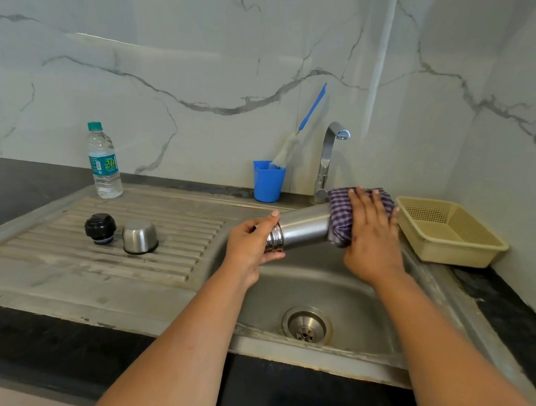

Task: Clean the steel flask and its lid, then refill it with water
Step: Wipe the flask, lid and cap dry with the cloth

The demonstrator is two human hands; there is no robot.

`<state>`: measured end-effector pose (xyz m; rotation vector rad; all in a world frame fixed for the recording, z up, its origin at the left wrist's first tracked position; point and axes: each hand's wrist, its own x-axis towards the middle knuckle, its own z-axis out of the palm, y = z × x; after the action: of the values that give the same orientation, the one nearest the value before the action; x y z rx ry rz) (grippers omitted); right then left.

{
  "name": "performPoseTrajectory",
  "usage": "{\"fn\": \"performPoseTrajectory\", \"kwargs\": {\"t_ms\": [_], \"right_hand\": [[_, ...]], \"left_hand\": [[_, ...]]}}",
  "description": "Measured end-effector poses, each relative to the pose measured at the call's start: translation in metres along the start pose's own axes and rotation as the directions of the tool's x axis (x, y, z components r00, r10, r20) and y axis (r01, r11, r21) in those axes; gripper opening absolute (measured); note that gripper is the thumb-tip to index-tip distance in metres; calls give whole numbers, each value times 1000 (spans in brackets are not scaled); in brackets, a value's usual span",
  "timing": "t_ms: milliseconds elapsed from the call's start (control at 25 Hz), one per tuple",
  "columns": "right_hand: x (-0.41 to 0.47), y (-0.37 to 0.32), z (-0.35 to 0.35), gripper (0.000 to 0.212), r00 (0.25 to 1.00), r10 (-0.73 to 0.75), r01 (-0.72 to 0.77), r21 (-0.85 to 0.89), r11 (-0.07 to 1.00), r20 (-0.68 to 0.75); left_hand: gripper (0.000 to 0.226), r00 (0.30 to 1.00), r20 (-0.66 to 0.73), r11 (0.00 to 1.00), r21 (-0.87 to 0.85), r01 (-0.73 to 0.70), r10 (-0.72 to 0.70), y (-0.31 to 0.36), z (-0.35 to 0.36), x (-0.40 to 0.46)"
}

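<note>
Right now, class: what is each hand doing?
Left hand: grips the flask at its neck.
Right hand: presses the cloth on the flask, fingers nearly straight.

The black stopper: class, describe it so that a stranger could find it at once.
Start at the steel sink and look to its ribbed draining board. The black stopper stands there beside a steel cup lid. It alone is black plastic.
</note>
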<state>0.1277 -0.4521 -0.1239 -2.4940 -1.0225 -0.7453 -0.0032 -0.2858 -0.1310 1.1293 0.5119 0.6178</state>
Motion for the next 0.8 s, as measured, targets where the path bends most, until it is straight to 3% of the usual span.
{"fn": "performPoseTrajectory", "kwargs": {"t_ms": [160, 200, 320, 440, 600, 680, 800], "right_hand": [[-16, -60, 10, 100, 935, -353, 353, 0, 936, 39], [-17, -68, 11, 102, 921, -385, 387, -13, 922, 59], [-3, -47, 9, 103, 963, -262, 264, -17, 964, 63], [2, 0, -4, 99, 989, -102, 106, -27, 994, 110], [-2, -12, -9, 101, 952, -213, 218, -1, 976, 221], [-4, -25, -1, 96, 925, -254, 238, 88, 967, 281], [-7, -22, 3, 85, 942, -231, 200, 145, 969, 243]], "left_hand": [[21, 1000, -10, 1000, -11, -11, 11, 0, 0, 1], [22, 1000, -12, 1000, -6, -9, 9, 1, -1, 2], [31, 999, -10, 997, 62, -35, 36, 7, -9, 4], [21, 989, 56, 973, 177, -146, 138, 11, -12, -3], [25, 939, 235, 900, 300, -316, 251, 5, -5, -8], [24, 937, 251, 878, 355, -322, 242, 2, -3, -9], [31, 942, 283, 877, 386, -286, 182, 2, -3, -10]]}}
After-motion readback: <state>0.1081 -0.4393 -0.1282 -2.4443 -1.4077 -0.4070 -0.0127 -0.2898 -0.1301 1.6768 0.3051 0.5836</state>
